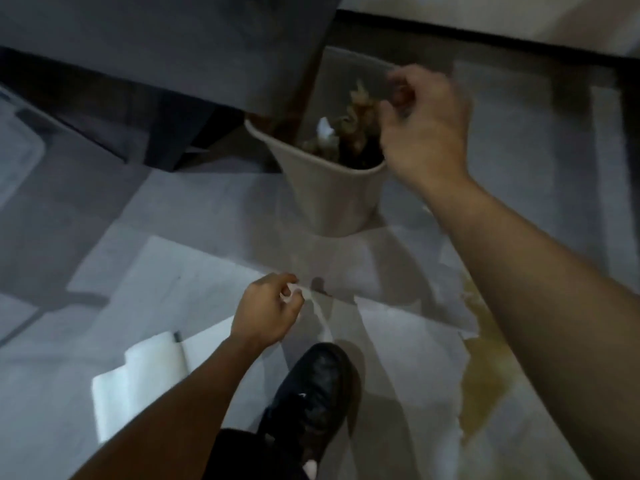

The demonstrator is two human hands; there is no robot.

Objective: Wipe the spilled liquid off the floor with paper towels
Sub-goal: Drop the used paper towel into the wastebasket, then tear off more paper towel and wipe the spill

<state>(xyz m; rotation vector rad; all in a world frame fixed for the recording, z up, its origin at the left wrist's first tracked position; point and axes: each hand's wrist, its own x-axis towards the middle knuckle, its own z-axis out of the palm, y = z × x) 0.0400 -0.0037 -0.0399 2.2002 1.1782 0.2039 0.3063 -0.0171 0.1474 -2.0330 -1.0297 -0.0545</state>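
A yellowish puddle of spilled liquid [481, 375] lies on the pale tiled floor at the lower right. My left hand [268, 311] is low in the middle, pinching a thin white piece of paper towel [320, 313] that trails down toward my shoe. My right hand [424, 129] hovers over the white waste bin [329, 202], fingers loosely curled and apart, with nothing visible in them. Crumpled, brown-stained towels [353, 133] fill the bin. A paper towel roll [152, 358] lies on the floor at the lower left, partly unrolled.
A dark grey piece of furniture [173, 46] overhangs the bin at the top left. A clear plastic box [17, 154] sits at the left edge. My black shoe [311, 386] stands between the roll and the puddle. A dark baseboard [519, 43] runs along the top right.
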